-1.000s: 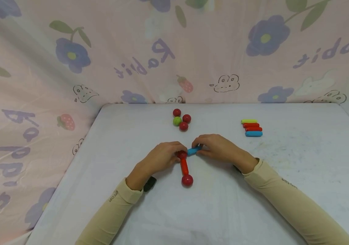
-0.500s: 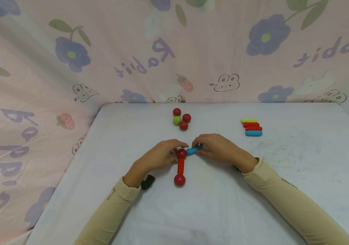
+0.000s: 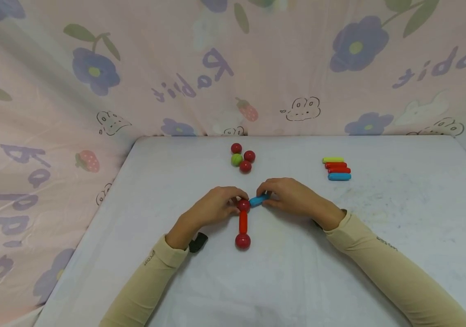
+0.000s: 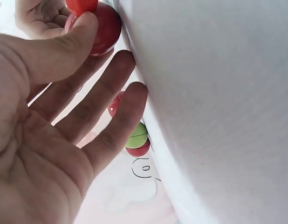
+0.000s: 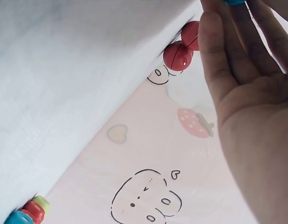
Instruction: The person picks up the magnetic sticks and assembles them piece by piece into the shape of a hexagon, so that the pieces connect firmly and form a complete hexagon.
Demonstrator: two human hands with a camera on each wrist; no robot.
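My left hand [image 3: 215, 208] pinches a red ball [image 3: 243, 206] between thumb and fingertips. From that ball a red rod [image 3: 243, 222] runs toward me to a second red ball [image 3: 243, 241], all in one line on the table. My right hand [image 3: 291, 198] pinches a short blue rod [image 3: 258, 200], whose left end meets the right side of the upper ball. Whether the rod's tip sits inside the ball cannot be seen. In the left wrist view my thumb lies against the red ball [image 4: 106, 30]. The right wrist view shows only a sliver of the blue rod [image 5: 235, 2].
Beyond my hands, several red balls [image 3: 245, 166] cluster with a green ball [image 3: 237, 160]. At the back right lie a yellow-green rod [image 3: 333, 160], two red rods [image 3: 339, 170] and a blue rod [image 3: 339, 176] side by side. A patterned curtain [image 3: 265, 68] borders the white table [image 3: 380, 218].
The red rod and its lower ball swung left, then slightly back right. My left fingertips lifted off the upper ball and came back onto it. The right hand has kept its place.
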